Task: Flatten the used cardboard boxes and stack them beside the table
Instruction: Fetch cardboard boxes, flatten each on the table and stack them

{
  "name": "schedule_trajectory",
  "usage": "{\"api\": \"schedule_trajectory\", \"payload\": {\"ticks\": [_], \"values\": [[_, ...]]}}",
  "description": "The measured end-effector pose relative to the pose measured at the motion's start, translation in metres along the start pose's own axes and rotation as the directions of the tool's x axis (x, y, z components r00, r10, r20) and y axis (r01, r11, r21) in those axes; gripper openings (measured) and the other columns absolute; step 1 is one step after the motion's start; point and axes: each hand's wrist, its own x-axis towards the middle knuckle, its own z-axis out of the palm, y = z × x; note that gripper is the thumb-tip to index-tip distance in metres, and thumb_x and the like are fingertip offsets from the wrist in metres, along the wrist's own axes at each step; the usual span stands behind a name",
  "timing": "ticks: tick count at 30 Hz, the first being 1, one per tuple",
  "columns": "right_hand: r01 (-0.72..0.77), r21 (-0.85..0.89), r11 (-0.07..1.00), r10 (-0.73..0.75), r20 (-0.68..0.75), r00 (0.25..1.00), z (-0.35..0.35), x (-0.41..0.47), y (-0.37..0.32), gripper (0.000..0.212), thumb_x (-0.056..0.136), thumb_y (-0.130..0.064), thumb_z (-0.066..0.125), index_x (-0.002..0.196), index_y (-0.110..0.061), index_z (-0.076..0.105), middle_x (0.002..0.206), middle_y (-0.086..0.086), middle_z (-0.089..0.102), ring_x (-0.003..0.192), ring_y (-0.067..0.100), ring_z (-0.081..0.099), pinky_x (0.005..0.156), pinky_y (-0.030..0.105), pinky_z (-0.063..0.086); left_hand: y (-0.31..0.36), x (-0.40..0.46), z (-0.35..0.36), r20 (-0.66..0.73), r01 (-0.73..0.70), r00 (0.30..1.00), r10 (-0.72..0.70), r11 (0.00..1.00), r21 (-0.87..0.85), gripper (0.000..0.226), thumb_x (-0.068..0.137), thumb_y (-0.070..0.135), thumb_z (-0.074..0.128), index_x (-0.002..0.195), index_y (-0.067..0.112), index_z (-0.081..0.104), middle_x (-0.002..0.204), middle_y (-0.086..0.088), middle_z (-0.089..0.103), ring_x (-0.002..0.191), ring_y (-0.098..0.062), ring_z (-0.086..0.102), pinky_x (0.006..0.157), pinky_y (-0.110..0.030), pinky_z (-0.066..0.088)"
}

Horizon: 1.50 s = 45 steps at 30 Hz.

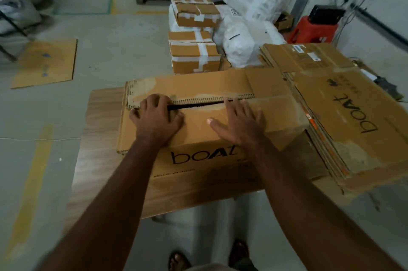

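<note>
A brown "boAt" cardboard box [198,160] stands on the wooden table [99,138], its top flaps parted by a dark slit. My left hand [156,118] is at the left end of that slit, fingers curled over the edge of the near flap. My right hand [238,123] lies flat on the same flap further right, fingers straight and pressing down. A stack of flattened boxes [342,116] lies on the right part of the table, touching the box's right side.
A flat cardboard sheet [46,63] lies on the floor at the left. Behind the table stand taped brown boxes [194,58], white bags [242,45] and a red stool [313,30]. My feet show below the table's near edge.
</note>
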Motion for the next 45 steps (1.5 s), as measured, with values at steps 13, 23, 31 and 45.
{"api": "schedule_trajectory", "payload": {"ticks": [13,23,31,45], "values": [[0.258,-0.085,0.962,-0.270,-0.193,0.943,0.031,-0.027,0.016,0.071,0.097,-0.066,0.009,0.161,-0.037,0.020,0.170,-0.011,0.015,0.157,0.014,0.012,0.117,0.067,0.007,0.012,-0.038,0.003,-0.092,0.172,0.982,-0.164,0.981,0.086,0.070,0.087,0.072,0.055,0.141,0.030,0.040,0.151,-0.013,0.029,0.139,-0.037,0.028,0.114,-0.060,0.028],[0.548,-0.199,0.812,-0.580,-0.365,0.728,0.001,0.056,-0.013,0.061,0.091,-0.058,0.059,0.135,-0.016,0.053,0.140,0.008,0.052,0.125,0.028,0.050,0.099,0.047,0.045,0.021,-0.037,0.013,-0.280,0.511,0.841,-0.464,0.851,0.125,0.100,0.074,0.087,0.055,0.129,0.004,0.043,0.134,-0.020,0.043,0.121,-0.037,0.040,0.106,-0.047,0.040],[0.596,-0.232,0.769,-0.625,-0.468,0.625,0.023,0.089,-0.035,0.048,0.107,-0.048,0.037,0.127,-0.010,0.060,0.124,0.009,0.065,0.117,0.029,0.060,0.094,0.046,0.046,0.034,-0.038,0.006,-0.245,0.576,0.811,-0.531,0.798,0.175,0.090,0.084,0.076,0.056,0.140,0.006,0.044,0.143,-0.016,0.043,0.131,-0.032,0.040,0.109,-0.043,0.041],[0.529,-0.131,0.838,-0.485,-0.622,0.615,0.016,0.094,-0.038,0.048,0.109,-0.046,0.035,0.125,-0.012,0.065,0.115,0.006,0.072,0.107,0.025,0.067,0.093,0.045,0.048,0.062,-0.003,-0.042,-0.114,0.395,0.904,-0.412,0.704,0.590,0.035,0.110,0.035,0.033,0.120,0.014,0.060,0.112,-0.009,0.066,0.103,-0.032,0.065,0.073,-0.039,0.043]]}}
